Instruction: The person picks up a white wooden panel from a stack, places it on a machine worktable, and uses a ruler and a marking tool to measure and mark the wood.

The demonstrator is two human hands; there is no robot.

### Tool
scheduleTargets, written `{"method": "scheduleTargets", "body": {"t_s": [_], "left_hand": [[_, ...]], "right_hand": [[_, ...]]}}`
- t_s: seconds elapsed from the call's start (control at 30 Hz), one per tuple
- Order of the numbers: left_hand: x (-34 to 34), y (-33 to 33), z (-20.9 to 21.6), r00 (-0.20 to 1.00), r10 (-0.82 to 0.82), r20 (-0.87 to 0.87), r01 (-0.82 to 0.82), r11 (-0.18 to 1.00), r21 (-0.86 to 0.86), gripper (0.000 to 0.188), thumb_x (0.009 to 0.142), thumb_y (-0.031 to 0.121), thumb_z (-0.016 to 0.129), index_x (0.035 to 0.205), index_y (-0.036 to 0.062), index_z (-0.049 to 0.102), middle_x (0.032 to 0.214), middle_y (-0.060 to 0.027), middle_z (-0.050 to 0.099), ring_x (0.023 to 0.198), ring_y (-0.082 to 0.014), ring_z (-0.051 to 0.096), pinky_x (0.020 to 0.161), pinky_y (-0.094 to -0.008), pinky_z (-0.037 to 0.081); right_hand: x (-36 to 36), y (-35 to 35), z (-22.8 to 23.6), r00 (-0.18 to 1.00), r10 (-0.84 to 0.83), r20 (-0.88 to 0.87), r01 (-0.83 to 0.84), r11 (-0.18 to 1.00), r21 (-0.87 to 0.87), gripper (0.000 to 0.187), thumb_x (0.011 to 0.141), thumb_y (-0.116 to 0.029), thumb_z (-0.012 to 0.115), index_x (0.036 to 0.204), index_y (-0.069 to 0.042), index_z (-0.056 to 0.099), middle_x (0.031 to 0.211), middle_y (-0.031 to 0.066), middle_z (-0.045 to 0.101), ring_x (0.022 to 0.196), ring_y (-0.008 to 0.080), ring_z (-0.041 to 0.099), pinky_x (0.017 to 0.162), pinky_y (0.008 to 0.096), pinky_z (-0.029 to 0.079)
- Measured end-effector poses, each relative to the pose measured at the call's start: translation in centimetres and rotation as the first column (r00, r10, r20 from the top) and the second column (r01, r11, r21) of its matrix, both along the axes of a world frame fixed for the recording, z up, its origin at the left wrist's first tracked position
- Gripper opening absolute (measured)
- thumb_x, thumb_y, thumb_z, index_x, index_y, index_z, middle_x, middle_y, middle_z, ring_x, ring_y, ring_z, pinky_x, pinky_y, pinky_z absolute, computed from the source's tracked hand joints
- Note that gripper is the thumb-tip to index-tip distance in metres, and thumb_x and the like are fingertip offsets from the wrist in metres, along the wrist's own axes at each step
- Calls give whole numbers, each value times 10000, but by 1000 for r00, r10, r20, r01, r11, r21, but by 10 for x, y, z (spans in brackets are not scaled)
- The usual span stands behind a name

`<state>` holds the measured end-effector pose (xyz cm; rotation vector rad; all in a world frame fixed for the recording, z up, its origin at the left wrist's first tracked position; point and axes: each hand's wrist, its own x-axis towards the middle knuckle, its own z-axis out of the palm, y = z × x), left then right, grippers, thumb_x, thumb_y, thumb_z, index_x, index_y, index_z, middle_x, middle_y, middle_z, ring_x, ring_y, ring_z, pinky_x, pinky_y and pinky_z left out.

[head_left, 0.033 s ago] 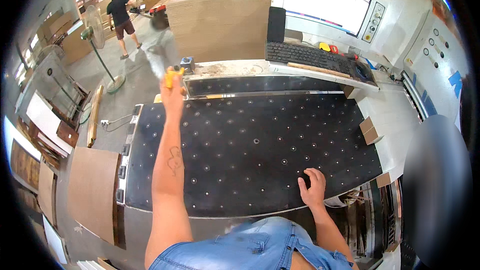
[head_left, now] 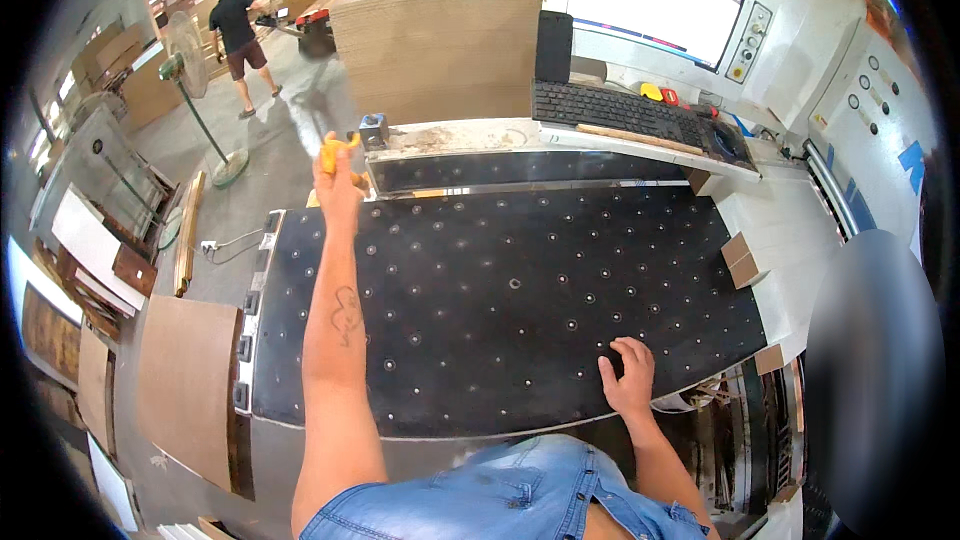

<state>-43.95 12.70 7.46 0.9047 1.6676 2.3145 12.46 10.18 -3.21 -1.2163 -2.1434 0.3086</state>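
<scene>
My left arm reaches far out over the left part of a black table point(head_left: 545, 240) dotted with small round air holes. At its end my left hand point(head_left: 340, 192) is closed around a yellow hand tool point(head_left: 329, 156), held up beyond the table's far left corner; the fingers hide much of it and its exact kind is unclear. A small blue-and-grey box point(head_left: 374, 130) sits just right of that hand. By the near right edge, my right hand point(head_left: 629, 380) rests on the black surface, fingers slightly bent, thumb apart, nothing in it.
A tall stack of brown boards point(head_left: 435, 50) stands beyond the table. Right of it are a keyboard point(head_left: 620, 112) on a shelf and a lit monitor point(head_left: 655, 2). A standing fan point(head_left: 205, 120) and a walking person point(head_left: 238, 45) are far left; a brown board point(head_left: 188, 380) leans nearer.
My left hand and the yellow tool have shifted slightly left and toward me. My right hand stays in nearly the same spot on the table.
</scene>
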Motion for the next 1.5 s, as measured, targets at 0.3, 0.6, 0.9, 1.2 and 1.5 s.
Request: {"method": "scheduleTargets", "body": {"t_s": [0.3,0.6,0.9,1.2,1.5], "left_hand": [[-140,101,-75,999,-12,-32,15,993,115,479,1039,197,622,1467,15,508,1371,-143,537,1268,-250,525,1095,-349,414],[-115,102,-101,925,311,-219,-358,906,-225,708,1039,314,628,1575,-27,317,1414,-224,565,1293,-301,557,1103,-364,417],[123,67,-73,989,144,-43,-149,982,-118,738,999,323,682,1515,-71,330,1463,-254,449,1342,-344,476,1123,-442,388],[402,-26,-69,378,-864,333,926,358,-122,486,1099,361,489,1444,18,493,1234,-158,688,1097,-271,690,952,-400,538],[677,12,-89,-33,-854,519,956,-179,-232,660,1064,483,532,1526,34,388,1420,-195,571,1253,-297,605,1031,-421,483]], "right_hand": [[-7,1,-1,997,-18,73,23,998,-60,311,879,-210,715,1113,-9,673,1238,161,633,1211,385,558,1071,513,411],[-10,6,-3,995,1,95,9,994,-106,309,874,-202,706,1098,5,661,1214,163,627,1178,373,563,1064,507,401],[5,-2,-4,997,15,70,-13,999,-30,346,883,-216,714,1148,2,662,1244,173,629,1201,395,555,1071,517,396],[100,0,24,914,-65,-401,-43,966,-254,207,962,-139,702,1114,2,702,1028,119,726,925,194,703,835,331,550],[350,-72,-96,405,-682,-609,314,729,-608,239,1020,-194,649,1130,16,677,920,49,713,857,138,665,812,302,537]]}}
